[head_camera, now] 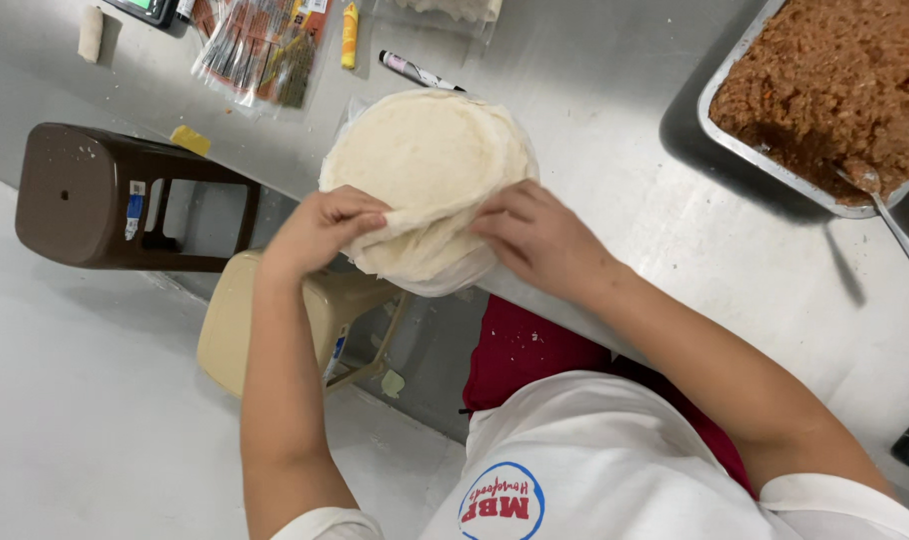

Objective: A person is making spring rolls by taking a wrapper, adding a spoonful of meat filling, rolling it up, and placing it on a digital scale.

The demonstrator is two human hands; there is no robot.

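A stack of pale round wrappers (425, 150) lies at the near edge of a steel table (625, 190), partly over clear plastic. My left hand (320, 228) pinches the near edge of the top wrapper, lifting it off the stack. My right hand (535, 238) grips the same lifted edge from the other side, fingers curled over the sheet. Both hands are at the table's front edge.
A metal tray of brown minced filling (835, 80) with a spoon (880, 200) stands at the right. A marker pen (420, 72), a yellow tube (350, 35) and a plastic packet (260, 50) lie behind. A brown stool (95, 190) and a beige stool (275, 330) stand on the floor.
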